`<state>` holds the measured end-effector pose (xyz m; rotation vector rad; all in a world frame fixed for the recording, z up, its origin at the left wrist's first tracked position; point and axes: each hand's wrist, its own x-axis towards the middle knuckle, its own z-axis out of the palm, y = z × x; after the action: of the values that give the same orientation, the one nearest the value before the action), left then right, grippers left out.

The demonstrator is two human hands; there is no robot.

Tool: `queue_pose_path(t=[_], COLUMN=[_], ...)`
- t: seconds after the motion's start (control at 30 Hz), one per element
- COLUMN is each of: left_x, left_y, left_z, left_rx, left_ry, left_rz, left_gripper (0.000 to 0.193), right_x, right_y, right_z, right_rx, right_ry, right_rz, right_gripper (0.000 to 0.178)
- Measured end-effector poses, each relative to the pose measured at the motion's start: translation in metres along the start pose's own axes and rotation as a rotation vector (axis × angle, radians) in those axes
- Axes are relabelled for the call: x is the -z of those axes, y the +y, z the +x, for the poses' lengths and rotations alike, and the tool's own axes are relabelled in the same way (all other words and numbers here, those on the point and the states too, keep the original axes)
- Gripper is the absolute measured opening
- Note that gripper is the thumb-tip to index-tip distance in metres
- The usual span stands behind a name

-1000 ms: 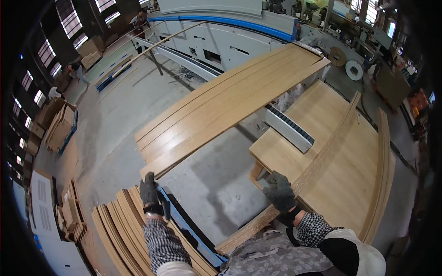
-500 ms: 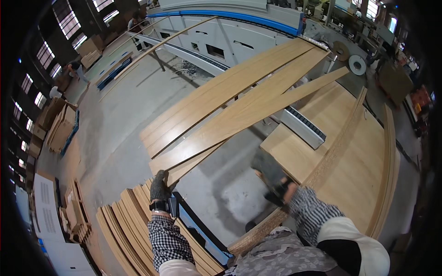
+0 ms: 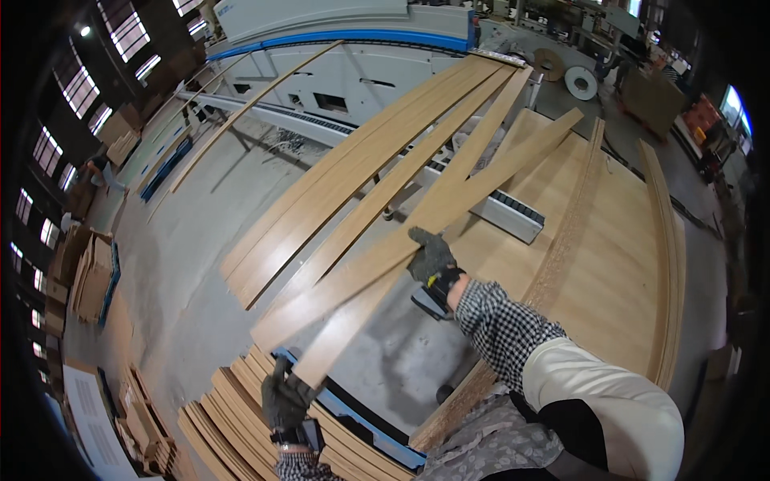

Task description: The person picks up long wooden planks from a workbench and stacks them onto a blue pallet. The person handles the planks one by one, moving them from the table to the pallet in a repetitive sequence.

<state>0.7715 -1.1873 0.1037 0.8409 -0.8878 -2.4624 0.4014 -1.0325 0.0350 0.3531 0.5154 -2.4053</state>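
Long wood-coloured boards lie fanned out from the machine toward me. My right hand (image 3: 433,258), in a dark grey glove, is closed on the near edge of the topmost slanting board (image 3: 505,172) around its middle. A second board crosses beneath that one, and its near end (image 3: 317,361) points at me. At this end my gloved left hand (image 3: 289,398) is closed, its thumb side up; part of its grip is hidden. Several wider boards (image 3: 321,208) rest farther left. Below my left hand stands a stack of narrow boards (image 3: 233,417).
A long grey machine with a blue strip (image 3: 345,44) runs across the back. A short roller rail (image 3: 513,216) juts toward a large wood panel stack (image 3: 618,248) at right, with a long strip (image 3: 573,216) on it. Cardboard stacks (image 3: 92,276) line the left side.
My right hand has moved up and forward from beside the panel stack onto the board. My left hand has come nearer. The boards have spread apart, their near ends shifting toward me.
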Motion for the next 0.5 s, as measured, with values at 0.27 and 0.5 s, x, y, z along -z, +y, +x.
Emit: queue_pose_path(t=[0.27, 0.5], left_x=[0.0, -0.109], left_y=[0.057, -0.007], left_z=[0.003, 0.005], left_rx=[0.331, 0.724], left_ry=[-0.109, -0.874], left_rz=[0.451, 1.406], left_gripper=[0.037, 0.074], right_x=[0.05, 0.065], right_y=[-0.043, -0.058], right_z=[-0.119, -0.167], right_rx=[0.015, -0.046], right_ry=[-0.005, -0.042], right_rz=[-0.085, 0.002], right_gripper=[0.035, 0.04])
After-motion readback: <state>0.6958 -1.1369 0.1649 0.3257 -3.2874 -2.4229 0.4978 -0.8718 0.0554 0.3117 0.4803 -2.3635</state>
